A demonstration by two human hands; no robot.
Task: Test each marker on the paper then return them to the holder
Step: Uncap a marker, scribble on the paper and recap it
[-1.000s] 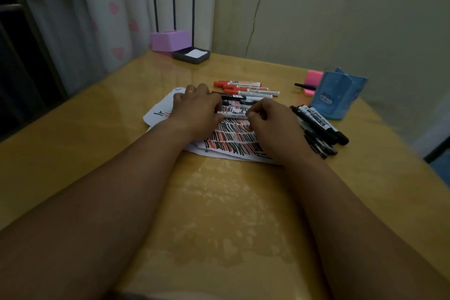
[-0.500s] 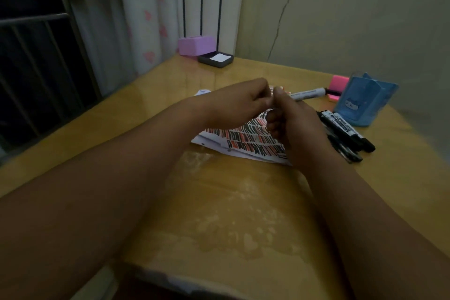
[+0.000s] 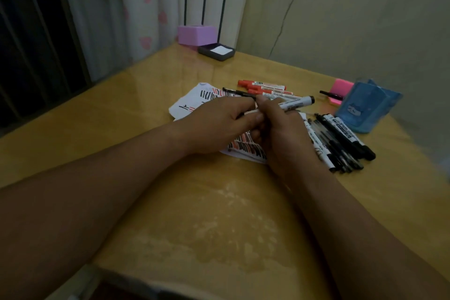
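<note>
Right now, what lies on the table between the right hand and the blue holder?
In the head view, a pile of black markers lies there, beside the right hand and in front of the blue holder.

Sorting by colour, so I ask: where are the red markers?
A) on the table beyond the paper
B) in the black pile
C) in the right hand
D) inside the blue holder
A: the red markers lie side by side on the table past the far edge of the paper.
</note>
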